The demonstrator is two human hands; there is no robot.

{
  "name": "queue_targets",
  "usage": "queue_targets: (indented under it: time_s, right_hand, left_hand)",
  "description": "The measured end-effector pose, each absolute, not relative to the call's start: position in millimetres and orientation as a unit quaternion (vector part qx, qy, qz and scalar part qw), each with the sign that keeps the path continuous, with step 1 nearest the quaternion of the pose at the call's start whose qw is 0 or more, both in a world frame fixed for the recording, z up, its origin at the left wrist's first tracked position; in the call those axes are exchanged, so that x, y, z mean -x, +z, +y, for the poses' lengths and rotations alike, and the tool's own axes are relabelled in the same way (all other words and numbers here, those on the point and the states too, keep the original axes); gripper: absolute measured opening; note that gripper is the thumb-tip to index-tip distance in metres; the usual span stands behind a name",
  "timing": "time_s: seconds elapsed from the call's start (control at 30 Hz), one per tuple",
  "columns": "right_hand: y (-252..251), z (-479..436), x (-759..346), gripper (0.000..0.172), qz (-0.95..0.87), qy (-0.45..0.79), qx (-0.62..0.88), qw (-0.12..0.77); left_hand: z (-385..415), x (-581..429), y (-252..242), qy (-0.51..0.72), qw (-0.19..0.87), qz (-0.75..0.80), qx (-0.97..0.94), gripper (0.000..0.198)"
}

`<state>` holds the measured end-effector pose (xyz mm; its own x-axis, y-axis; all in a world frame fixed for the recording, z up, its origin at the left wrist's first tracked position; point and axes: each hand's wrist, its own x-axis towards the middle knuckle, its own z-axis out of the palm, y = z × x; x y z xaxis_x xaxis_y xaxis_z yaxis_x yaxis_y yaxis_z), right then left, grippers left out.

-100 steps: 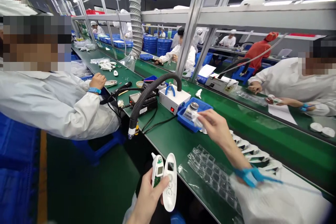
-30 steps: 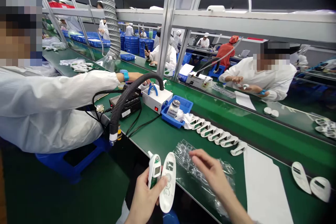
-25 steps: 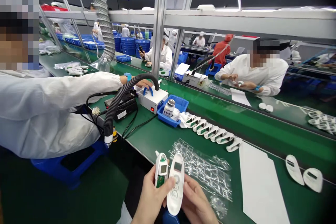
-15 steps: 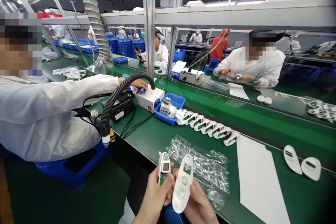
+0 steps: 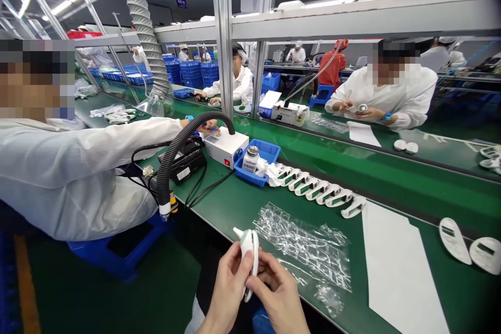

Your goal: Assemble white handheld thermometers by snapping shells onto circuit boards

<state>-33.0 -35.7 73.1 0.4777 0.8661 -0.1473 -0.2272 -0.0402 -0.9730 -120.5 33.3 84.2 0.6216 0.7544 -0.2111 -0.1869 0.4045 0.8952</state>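
Both my hands hold a white ear thermometer [image 5: 248,248] below the near edge of the green bench [image 5: 242,203]. Its two shell halves are pressed together, and the probe tip points up and left. My left hand [image 5: 226,287] wraps it from the left, thumb on its edge. My right hand [image 5: 276,292] presses it from the right. A clear plastic blister sheet [image 5: 305,244] lies on the bench just beyond my hands. A row of several open thermometer halves [image 5: 321,193] runs along the bench behind it.
A white paper sheet [image 5: 399,271] and two white covers [image 5: 469,244] lie at right. A blue tray with a bottle [image 5: 256,159], a white box [image 5: 226,144] and a black hose [image 5: 176,151] stand at left. A co-worker's sleeve [image 5: 78,167] reaches over them. Other people sit across the belt.
My right hand came back from the blue tray to the thermometer. The separate white cover has been brought against the body, so the two parts now sit together as one.
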Motion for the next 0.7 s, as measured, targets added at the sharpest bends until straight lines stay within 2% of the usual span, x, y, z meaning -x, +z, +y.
queue_targets:
  time_s: [0.4, 0.57, 0.63, 0.7]
  right_hand:
    - [61.5, -44.5, 30.0, 0.038, -0.353, 0.369, 0.612, 0.604]
    - [82.4, -66.5, 10.3, 0.02, -0.383, 0.267, 0.67, 0.577]
    - [88.1, -81.0, 0.6, 0.029, -0.348, 0.286, 0.643, 0.62]
    - [89.0, -95.5, -5.4, 0.045, -0.306, 0.396, 0.56, 0.66]
  left_hand:
    - [29.9, 122.3, 77.8, 0.243, 0.833, 0.274, -0.414, 0.037]
    - [22.0, 118.8, 89.3, 0.216, 0.825, 0.275, -0.445, 0.039]
    - [12.7, 116.8, 93.9, 0.161, 0.829, 0.267, -0.463, 0.046]
    - [-0.5, 115.8, 93.3, 0.088, 0.841, 0.265, -0.463, 0.057]
